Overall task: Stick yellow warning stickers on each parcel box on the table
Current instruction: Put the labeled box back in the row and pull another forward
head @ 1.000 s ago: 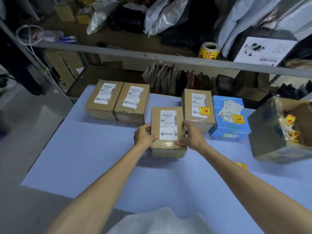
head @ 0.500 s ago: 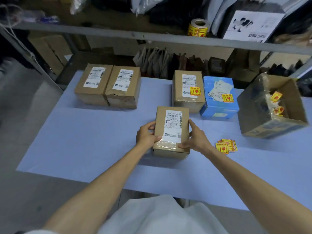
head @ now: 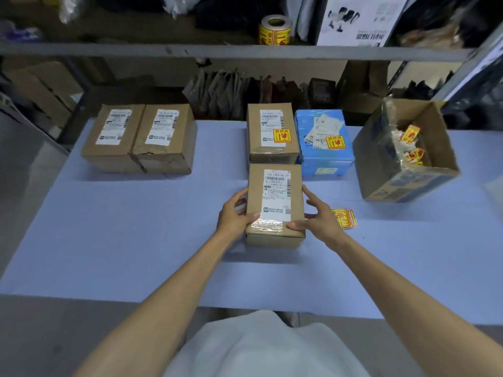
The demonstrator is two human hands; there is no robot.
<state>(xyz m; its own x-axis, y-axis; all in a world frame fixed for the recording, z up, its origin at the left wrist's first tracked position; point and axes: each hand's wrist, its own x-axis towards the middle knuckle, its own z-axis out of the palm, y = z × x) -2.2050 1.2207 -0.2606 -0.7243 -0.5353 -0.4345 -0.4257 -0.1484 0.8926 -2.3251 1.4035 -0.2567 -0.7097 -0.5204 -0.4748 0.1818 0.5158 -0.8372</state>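
Cardboard box (head: 275,205), bare of any yellow sticker, has been drawn away from the back row toward the person. It now lies flat mid-counter, just in front of a stickered brown box (head: 272,134). The left hand (head: 234,214) grips its left side, fingers (head: 238,195) curled round the edge and thumb on top. The right hand (head: 321,219) rests against its right side with fingers nearly straight and spread, thumb on the near corner, holding nothing. Judged from this, the box is set for labelling, and the right hand is free to reach the loose stickers (head: 345,219) just beside it.

The pale blue counter (head: 122,227) carries, left to right: two unstickered brown boxes (head: 114,137) touching side by side, the stickered brown box, a blue box (head: 324,148) that is also stickered, and an open carton (head: 381,159) holding more stickers. Three boxes appear to remain. Behind, a metal shelf (head: 136,50) bears a sticker roll (head: 275,31), bags and cartons.
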